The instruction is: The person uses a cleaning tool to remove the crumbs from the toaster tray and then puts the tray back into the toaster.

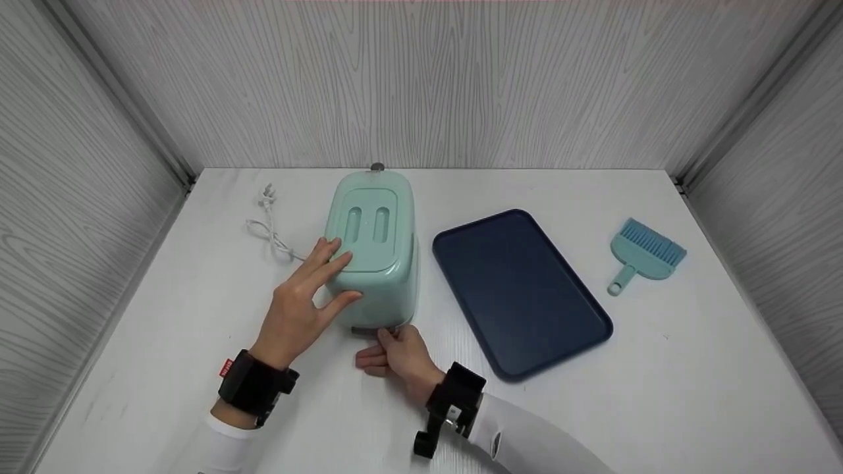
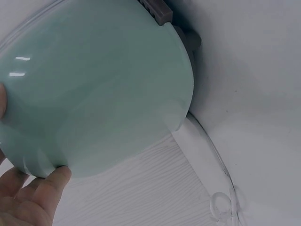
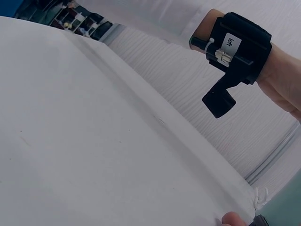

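A mint-green toaster (image 1: 372, 230) with two long recesses on its top stands lengthwise left of the middle. My left hand (image 1: 299, 309) rests over its near left top edge, fingers fairly straight and touching the surface; in the left wrist view its fingers (image 2: 49, 188) touch the green shell (image 2: 103, 84). Low on the toaster's near end is a dark grey tab (image 1: 364, 331). My right hand (image 1: 402, 359) pinches it at its right side, thumb on top, the other fingers stretched out to the left. The right wrist view shows one fingertip beside this tab (image 3: 258, 220).
A navy tray (image 1: 520, 289) lies slanted right of the toaster. Farther right is a small light-blue brush (image 1: 645, 250). The toaster's white cord (image 1: 270, 227) lies coiled on the left. Wood-grain panels (image 1: 421, 85) enclose the white table on the back and both sides.
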Available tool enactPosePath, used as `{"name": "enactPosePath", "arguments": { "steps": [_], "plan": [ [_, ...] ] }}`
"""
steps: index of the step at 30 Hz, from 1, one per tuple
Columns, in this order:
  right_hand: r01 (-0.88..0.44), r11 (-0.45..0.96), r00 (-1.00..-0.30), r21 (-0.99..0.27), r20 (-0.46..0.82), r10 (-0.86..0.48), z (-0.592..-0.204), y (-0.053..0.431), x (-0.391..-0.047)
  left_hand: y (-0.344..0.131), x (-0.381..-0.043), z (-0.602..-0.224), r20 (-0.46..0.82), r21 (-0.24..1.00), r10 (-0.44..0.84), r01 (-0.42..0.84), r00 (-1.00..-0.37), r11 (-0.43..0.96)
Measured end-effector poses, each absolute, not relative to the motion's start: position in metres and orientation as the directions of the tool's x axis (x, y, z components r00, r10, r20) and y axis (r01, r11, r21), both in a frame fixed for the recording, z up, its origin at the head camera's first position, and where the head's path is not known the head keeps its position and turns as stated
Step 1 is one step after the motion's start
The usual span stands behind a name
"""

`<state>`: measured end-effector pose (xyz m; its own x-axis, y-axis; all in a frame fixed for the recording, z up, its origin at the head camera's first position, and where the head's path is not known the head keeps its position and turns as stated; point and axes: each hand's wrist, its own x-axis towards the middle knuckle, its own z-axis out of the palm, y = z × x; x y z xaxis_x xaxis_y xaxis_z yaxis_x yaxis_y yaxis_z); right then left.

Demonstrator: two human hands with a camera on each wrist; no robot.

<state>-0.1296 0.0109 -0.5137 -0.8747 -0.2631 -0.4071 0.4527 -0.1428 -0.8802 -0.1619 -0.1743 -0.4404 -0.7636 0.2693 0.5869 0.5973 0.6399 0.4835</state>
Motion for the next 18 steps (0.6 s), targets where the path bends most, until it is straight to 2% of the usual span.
{"name": "enactPosePath", "arguments": {
  "steps": [18],
  "plan": [
    [0.476, -0.141, -0.859, -0.868, -0.425, -0.286, -0.5129, 0.0148, -0.1232, -0.1734, -0.1627, -0.4399, 0.596, 0.469, 0.276, 0.606, -0.754, 0.643]
  ]
}}
